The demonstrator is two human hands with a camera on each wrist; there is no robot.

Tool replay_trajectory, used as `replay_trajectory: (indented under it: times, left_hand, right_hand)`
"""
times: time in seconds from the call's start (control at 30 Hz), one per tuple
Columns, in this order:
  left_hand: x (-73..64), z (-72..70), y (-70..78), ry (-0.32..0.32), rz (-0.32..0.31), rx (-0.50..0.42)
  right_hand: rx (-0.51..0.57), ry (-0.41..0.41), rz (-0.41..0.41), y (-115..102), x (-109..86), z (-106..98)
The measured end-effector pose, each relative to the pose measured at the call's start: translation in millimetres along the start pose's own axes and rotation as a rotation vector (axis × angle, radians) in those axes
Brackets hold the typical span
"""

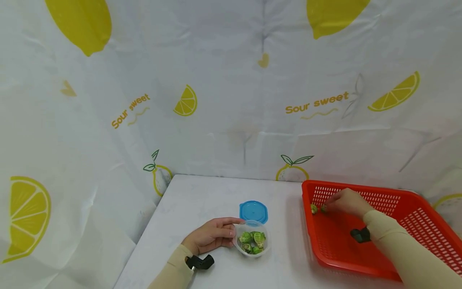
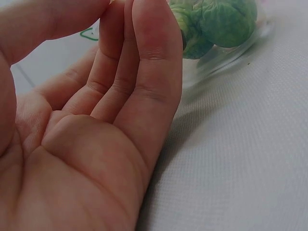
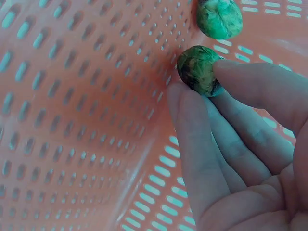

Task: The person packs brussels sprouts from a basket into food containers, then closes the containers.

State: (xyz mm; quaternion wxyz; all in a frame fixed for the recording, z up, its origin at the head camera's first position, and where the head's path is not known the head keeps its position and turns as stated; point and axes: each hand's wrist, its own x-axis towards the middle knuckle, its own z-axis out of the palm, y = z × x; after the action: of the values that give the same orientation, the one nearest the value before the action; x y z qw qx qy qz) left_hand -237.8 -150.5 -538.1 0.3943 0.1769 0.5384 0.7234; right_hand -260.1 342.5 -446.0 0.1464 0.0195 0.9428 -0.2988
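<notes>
A small clear plastic container (image 1: pixel 267 243) stands on the white table with several Brussels sprouts (image 1: pixel 259 238) in it. At its left side, my left hand (image 1: pixel 213 235) holds it by the wall with curled fingers; the exact fingertip contact is partly hidden. The left wrist view shows sprouts (image 2: pixel 228 23) through the clear wall just past the fingers. Inside the red basket, my right hand (image 1: pixel 347 202) pinches a Brussels sprout (image 3: pixel 199 71) between thumb and fingers, close to the corner. Another sprout (image 3: pixel 219 18) lies beside it in that corner.
A blue lid (image 1: pixel 253 210) lies flat on the table behind the container. The red perforated basket (image 1: pixel 337 263) stands at the right, its raised walls around my right hand. A white lemon-printed cloth (image 1: pixel 223 100) hangs behind the table.
</notes>
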Motion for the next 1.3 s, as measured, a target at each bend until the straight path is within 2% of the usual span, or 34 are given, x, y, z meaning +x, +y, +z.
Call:
replay_trajectory:
  times: [0.53, 0.83, 1.03, 1.3]
  left_hand:
    - [-1.3, -0.2, 1.2, 0.003, 0.009, -0.002]
    - [-0.2, 0.2, 0.9, 0.0, 0.002, -0.003]
    - [-0.5, -2.0, 0.0, -0.006, 0.01, -0.001]
    - [1.3, -2.5, -1.4, 0.003, 0.004, -0.002]
  right_hand:
    - [0.007, 0.02, -0.018, 1, -21.8, -22]
    - [0.024, 0.006, -0.031, -4, -42.5, -28]
    - [0.044, -0.019, -0.054, -25, -60.8, -33]
    - [0.045, 0.033, -0.105, -67, -80.9, -22]
